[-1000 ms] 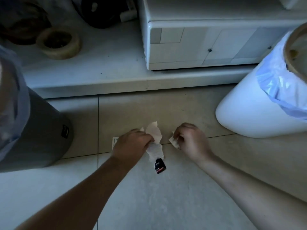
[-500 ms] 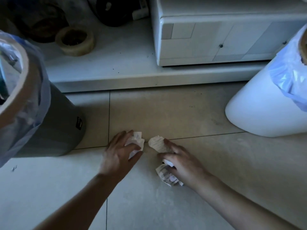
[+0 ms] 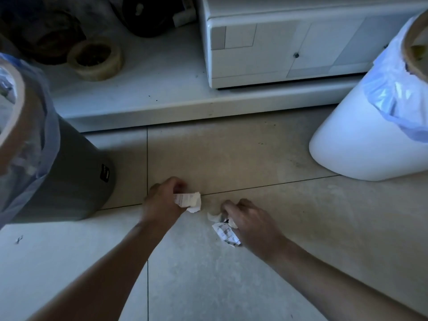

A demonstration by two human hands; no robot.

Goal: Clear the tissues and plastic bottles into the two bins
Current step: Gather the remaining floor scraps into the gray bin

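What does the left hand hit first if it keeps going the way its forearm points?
Probably nothing close. The left hand, gripping a paper scrap, points up and right over bare floor; the step below the cabinet comes first, though depth is unclear.

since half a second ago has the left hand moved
Yes. The left hand has curled round its tissue. Judged against the tile joint, any shift along the floor is too slight to call, since the camera moved too.
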